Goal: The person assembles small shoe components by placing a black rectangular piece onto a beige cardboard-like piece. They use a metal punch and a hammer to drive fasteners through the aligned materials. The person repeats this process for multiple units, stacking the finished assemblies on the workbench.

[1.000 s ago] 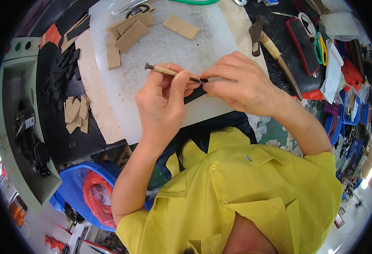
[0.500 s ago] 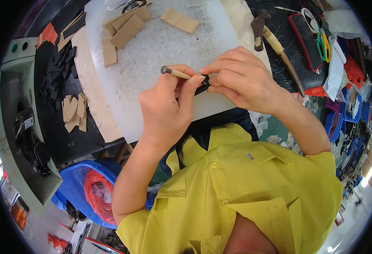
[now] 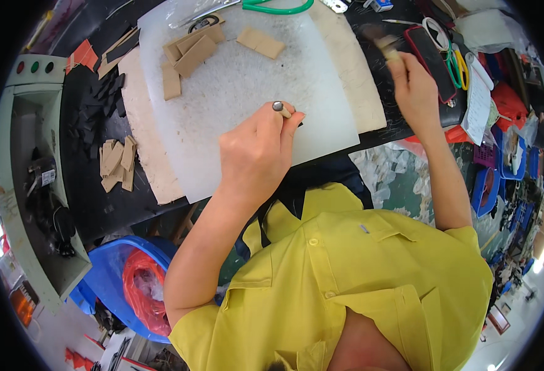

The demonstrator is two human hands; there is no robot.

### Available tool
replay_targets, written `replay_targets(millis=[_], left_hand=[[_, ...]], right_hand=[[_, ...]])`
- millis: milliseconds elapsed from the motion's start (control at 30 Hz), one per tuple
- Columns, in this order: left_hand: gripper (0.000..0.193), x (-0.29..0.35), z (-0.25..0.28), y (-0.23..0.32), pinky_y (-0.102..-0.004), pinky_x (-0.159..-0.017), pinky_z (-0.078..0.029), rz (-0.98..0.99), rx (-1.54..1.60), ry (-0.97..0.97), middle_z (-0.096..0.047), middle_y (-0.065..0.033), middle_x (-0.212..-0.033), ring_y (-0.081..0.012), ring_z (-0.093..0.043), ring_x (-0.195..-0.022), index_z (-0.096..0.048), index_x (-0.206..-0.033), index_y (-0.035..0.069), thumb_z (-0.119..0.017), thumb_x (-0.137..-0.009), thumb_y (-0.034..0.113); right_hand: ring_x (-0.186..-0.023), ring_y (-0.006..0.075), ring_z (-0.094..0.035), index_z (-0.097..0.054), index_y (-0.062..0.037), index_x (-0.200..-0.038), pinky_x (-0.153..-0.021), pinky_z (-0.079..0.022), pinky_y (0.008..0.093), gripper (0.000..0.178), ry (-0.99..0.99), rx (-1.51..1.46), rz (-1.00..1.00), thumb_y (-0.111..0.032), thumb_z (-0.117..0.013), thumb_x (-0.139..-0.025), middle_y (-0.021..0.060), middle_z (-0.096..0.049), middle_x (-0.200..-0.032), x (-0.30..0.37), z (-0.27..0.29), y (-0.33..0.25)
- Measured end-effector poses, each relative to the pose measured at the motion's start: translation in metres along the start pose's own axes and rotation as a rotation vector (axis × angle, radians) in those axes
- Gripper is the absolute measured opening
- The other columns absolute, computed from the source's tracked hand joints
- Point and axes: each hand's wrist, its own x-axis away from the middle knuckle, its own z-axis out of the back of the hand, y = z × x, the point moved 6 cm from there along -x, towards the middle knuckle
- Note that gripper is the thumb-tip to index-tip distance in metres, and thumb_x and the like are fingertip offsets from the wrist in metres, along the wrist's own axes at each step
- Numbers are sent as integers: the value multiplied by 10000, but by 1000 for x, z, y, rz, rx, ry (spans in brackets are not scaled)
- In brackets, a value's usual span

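My left hand [image 3: 253, 151] is closed round a short tan-shafted punch [image 3: 278, 107], its round metal end pointing up. It holds the punch upright over the white cutting board [image 3: 327, 93]. A tiny part of a black piece [image 3: 300, 124] shows by the fingertips; the rest of it is hidden under the hand. At the right of the table, my right hand [image 3: 417, 93] is closed on the wooden handle of a hammer [image 3: 388, 46]. The hammer's head is smeared by motion.
Tan folded strips [image 3: 194, 55] lie at the board's far left, with another tan piece [image 3: 261, 42] beside them. Green-handled scissors [image 3: 278, 7] lie at the far edge. Left are black pieces [image 3: 92, 117] and tan pieces [image 3: 117, 164]. A red-edged phone [image 3: 429, 65] lies right.
My right hand has left the black piece, moved right and taken hold of the hammer. In my left hand the punch has gone from slanted to upright. The view has shifted slightly.
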Motion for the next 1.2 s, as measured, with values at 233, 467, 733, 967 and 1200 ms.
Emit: replay_targets(millis=[233,467,733,967,1200], left_hand=[[235,2,-5,2,-319,-459,-453,-61,-105,-45,-641,-79,-707,-242,-600,-536,-512,-789,34,-734,-855,73],[240,-4,-6,10,-358,-461,-469,-84,-101,-48,-623,-83,-675,-278,-608,-543,-503,-788,46,-718,-871,110],[121,0,-2,-1,-357,-488,-467,1,-4,-64,-645,-99,-692,-281,-613,-539,-573,-870,33,-685,-889,74],[138,8,0,-11,-314,-538,-527,187,115,7,-655,-95,-722,-249,-683,-621,-554,-897,7,-649,-937,100],[132,19,-6,-30,-266,-743,-584,539,505,120,-697,-125,-875,-165,-711,-815,-562,-989,-53,-576,-998,77]], right_hand=[[-571,219,-619,-619,-19,-985,-535,-465,317,291,-140,-193,277,-265,-737,-883,107,-659,-726,-11,92,-130],[-528,256,-612,-536,-85,-865,-459,-444,345,196,-88,-270,487,-186,-704,-865,92,-585,-587,-14,102,-139],[-612,302,-635,-487,-110,-931,-517,-477,421,309,-250,171,594,-172,-745,-774,82,-603,-663,23,39,-110],[-625,277,-628,-487,-112,-972,-478,-447,393,309,-329,193,622,-145,-728,-781,56,-574,-695,36,24,-115],[-593,268,-604,-485,-110,-974,-457,-430,383,350,-350,206,635,-104,-749,-744,52,-535,-671,37,24,-116]])
